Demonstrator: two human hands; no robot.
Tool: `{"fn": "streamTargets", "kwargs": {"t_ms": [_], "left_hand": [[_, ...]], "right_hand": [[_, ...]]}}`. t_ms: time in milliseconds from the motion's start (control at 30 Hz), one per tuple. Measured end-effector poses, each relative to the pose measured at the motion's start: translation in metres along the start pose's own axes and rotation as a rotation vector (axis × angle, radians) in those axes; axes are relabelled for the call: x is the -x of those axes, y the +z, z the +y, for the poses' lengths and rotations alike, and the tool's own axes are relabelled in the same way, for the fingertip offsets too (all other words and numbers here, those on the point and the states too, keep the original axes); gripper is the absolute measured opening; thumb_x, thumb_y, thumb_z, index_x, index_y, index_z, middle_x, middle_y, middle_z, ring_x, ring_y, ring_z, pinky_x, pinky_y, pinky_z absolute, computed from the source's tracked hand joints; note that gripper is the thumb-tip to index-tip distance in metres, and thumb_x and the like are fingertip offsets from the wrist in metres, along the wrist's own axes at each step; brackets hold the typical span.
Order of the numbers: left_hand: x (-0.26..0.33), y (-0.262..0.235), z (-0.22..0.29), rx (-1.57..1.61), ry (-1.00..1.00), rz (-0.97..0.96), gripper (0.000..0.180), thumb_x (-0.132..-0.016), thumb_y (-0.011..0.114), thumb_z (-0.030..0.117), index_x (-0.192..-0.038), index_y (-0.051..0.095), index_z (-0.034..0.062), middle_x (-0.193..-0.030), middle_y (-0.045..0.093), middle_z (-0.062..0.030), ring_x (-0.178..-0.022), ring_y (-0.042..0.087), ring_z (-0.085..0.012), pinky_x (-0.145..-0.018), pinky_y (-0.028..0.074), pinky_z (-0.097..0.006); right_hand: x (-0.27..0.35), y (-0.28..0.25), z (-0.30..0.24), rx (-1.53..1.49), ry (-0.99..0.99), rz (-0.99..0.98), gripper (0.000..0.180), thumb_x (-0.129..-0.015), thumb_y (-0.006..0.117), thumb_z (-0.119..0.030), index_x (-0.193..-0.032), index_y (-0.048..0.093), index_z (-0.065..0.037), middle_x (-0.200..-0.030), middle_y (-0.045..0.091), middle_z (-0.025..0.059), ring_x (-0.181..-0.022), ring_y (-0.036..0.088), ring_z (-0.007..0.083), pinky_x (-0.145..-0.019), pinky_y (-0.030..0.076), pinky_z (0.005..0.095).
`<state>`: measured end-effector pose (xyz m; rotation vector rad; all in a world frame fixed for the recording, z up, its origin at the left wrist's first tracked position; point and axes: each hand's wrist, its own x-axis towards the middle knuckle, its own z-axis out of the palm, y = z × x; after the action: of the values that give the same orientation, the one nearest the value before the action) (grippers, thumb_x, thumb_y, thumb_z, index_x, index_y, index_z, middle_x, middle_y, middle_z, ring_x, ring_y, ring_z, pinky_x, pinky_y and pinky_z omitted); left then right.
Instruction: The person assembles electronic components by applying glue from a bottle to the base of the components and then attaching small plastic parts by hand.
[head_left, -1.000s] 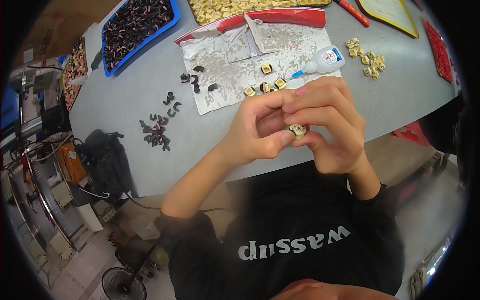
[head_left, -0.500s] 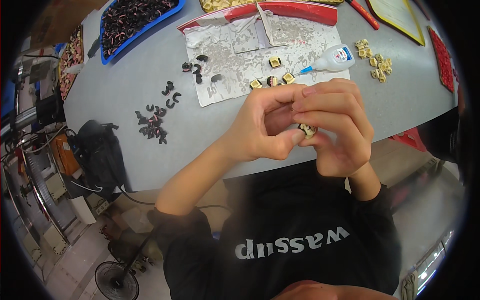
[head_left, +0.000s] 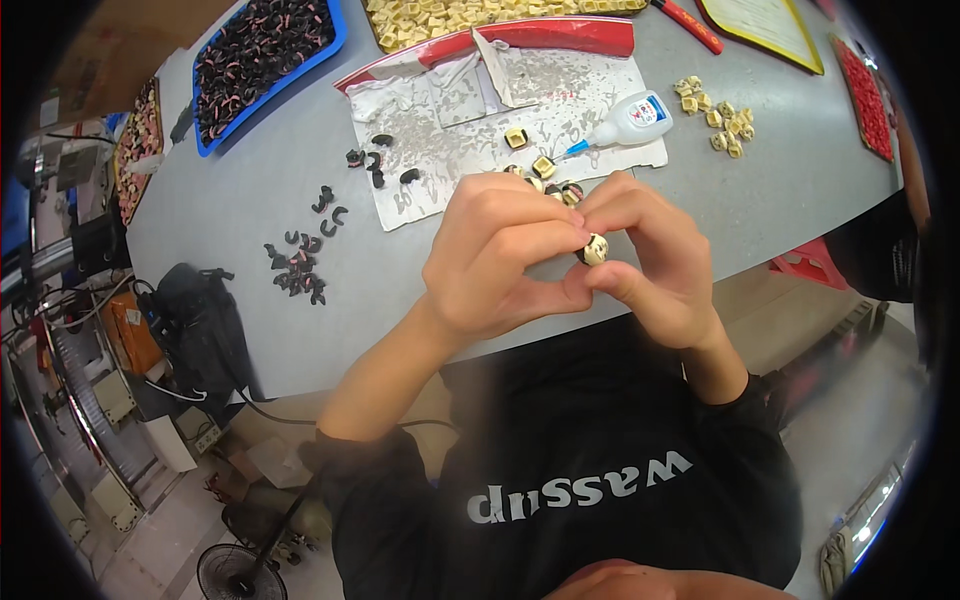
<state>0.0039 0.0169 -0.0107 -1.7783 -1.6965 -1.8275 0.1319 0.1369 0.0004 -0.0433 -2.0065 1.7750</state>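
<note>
In front of my chest, my left hand [head_left: 505, 255] and my right hand [head_left: 655, 268] meet, fingertips closed round one small piece [head_left: 595, 249]. It is rounded and cream with dark marks, and a black part shows at its left side. My fingers cover the rest of it. Just beyond my hands, several small cream pieces with black edges [head_left: 516, 138] lie on a stained white board [head_left: 415, 195]. A clear squeeze bottle [head_left: 637, 119] with a blue tip lies on the board, the tip close to those pieces.
Black curved pieces [head_left: 298, 270] lie loose at left, cream pieces [head_left: 735, 128] at right. A blue tray [head_left: 336, 48] holds black and pink pieces. Farther off are a red-handled tool [head_left: 690, 26], a yellow-rimmed tray [head_left: 812, 62] and red pieces [head_left: 862, 100]. Another person's arm [head_left: 912, 170] shows at right.
My hands have turned the piece, so its rounded cream side faces up. My left fingers have come down onto it, and my right fingers have curled closer. The whole view has shifted slightly.
</note>
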Motion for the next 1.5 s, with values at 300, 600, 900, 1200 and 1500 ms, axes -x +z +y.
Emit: {"fn": "streamTargets", "kwargs": {"t_ms": [300,600,900,1200,1500], "left_hand": [[0.001,-0.001,0.003,-0.064,0.058,-0.058,0.043,-0.060,0.084,0.016,-0.097,0.061,0.0127,-0.094,0.060,-0.0002,-0.081,0.054,-0.0191,-0.068,0.046,-0.031],[0.001,-0.001,0.004,-0.114,0.117,-0.054,0.038,-0.064,0.084,0.019,-0.094,0.061,0.0110,-0.090,0.061,0.0004,-0.078,0.055,-0.0176,-0.065,0.046,-0.030],[0.002,-0.007,0.008,-0.217,0.234,-0.053,0.031,-0.063,0.084,0.012,-0.088,0.065,0.0058,-0.086,0.062,-0.0015,-0.073,0.056,-0.0160,-0.057,0.046,-0.027],[0.009,-0.011,0.008,-0.099,0.221,-0.051,0.034,-0.061,0.078,0.009,-0.092,0.066,0.0044,-0.093,0.063,-0.0050,-0.078,0.054,-0.0180,-0.060,0.046,-0.029],[0.008,-0.014,0.011,-0.111,0.233,-0.058,0.031,-0.063,0.077,0.010,-0.091,0.067,0.0034,-0.094,0.064,-0.0060,-0.078,0.054,-0.0180,-0.060,0.046,-0.029]], "right_hand": [[0.002,-0.003,-0.005,0.099,-0.075,-0.010,0.022,-0.077,0.069,-0.005,-0.095,0.060,0.003,-0.090,0.063,0.0130,-0.083,0.058,0.0262,-0.075,0.046,0.0330],[-0.001,-0.007,-0.009,0.237,-0.120,-0.043,0.025,-0.068,0.073,-0.003,-0.090,0.061,0.001,-0.086,0.060,0.0119,-0.079,0.056,0.0280,-0.071,0.045,0.0337],[-0.008,-0.010,-0.016,0.330,-0.181,-0.105,0.027,-0.063,0.074,-0.004,-0.087,0.060,-0.002,-0.085,0.058,0.0095,-0.078,0.053,0.0277,-0.068,0.044,0.0341],[-0.010,-0.006,-0.020,0.311,-0.221,-0.125,0.026,-0.064,0.074,-0.007,-0.085,0.060,-0.003,-0.083,0.057,0.0077,-0.077,0.052,0.0266,-0.067,0.043,0.0339],[-0.011,-0.007,-0.022,0.324,-0.228,-0.137,0.026,-0.063,0.074,-0.007,-0.084,0.059,-0.003,-0.084,0.057,0.0075,-0.077,0.051,0.0269,-0.068,0.042,0.0348]]}}
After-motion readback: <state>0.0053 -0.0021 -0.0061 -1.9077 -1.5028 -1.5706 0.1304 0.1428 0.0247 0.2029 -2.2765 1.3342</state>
